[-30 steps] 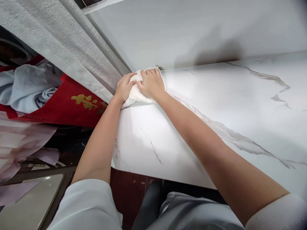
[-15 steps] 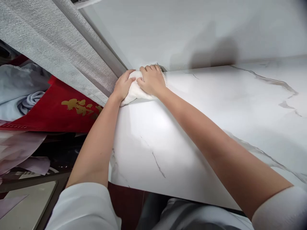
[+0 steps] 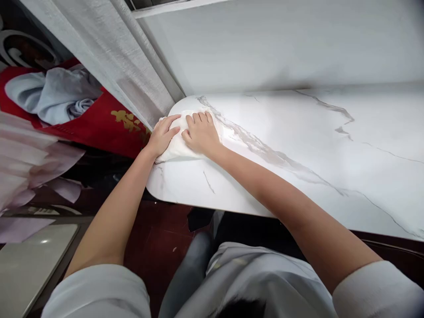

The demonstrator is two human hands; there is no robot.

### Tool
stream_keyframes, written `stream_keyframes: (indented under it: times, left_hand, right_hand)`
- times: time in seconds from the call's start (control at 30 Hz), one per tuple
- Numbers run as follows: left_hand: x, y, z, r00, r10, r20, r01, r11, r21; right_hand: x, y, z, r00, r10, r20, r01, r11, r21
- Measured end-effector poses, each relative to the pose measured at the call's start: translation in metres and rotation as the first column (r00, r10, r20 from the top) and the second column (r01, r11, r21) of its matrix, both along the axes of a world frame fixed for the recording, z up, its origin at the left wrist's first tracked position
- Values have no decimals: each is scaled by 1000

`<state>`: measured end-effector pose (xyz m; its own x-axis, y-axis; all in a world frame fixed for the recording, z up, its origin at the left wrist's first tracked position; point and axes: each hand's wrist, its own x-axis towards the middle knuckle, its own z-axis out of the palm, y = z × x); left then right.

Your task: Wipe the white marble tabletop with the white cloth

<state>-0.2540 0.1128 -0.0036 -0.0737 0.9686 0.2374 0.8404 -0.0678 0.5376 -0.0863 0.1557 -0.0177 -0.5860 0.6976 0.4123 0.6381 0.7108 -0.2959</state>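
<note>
A folded white cloth [image 3: 180,145] lies on the white marble-patterned tabletop [image 3: 291,132], close to its rounded left end. My left hand [image 3: 162,137] is closed over the cloth's left side, with its thumb pointing inward. On the right part of the same cloth, my right hand [image 3: 202,133] presses down, its fingers bent over the fabric. Both arms reach forward across the table's near edge. The underside of the cloth is hidden.
A pale curtain [image 3: 132,66] hangs against the table's left end. Beyond it are a red bag [image 3: 96,128] with gold print and grey-blue fabric [image 3: 66,90]. Pink sheer fabric [image 3: 29,154] hangs lower left. A light wall [image 3: 281,44] runs behind the table.
My hands and the cloth have come back from the wall edge towards me, along the left end. The view has shifted, showing more floor and the rounded end.
</note>
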Motion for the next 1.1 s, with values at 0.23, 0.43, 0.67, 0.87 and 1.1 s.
stream_keyframes:
  times: [0.23, 0.43, 0.67, 0.87, 1.1]
  left_hand:
    - [33, -91, 8, 994, 69, -89, -75, 995, -69]
    - [81, -130, 10, 982, 71, -174, -90, 991, -103]
    - [125, -127, 10, 979, 35, -203, -63, 989, -134]
    - [128, -72, 8, 979, 26, -203, -48, 993, -104]
    - [113, 38, -5, 990, 67, -124, -74, 996, -50]
  right_hand:
    - [32, -83, 7, 996, 75, 46, -76, 997, 7]
    - [75, -118, 8, 990, 125, 67, -129, 990, 56]
    - [115, -121, 10, 988, 84, 127, -90, 995, 44]
    - [101, -68, 12, 995, 10, 101, 3, 992, -129]
    - [85, 37, 7, 1000, -16, -15, 15, 995, -99]
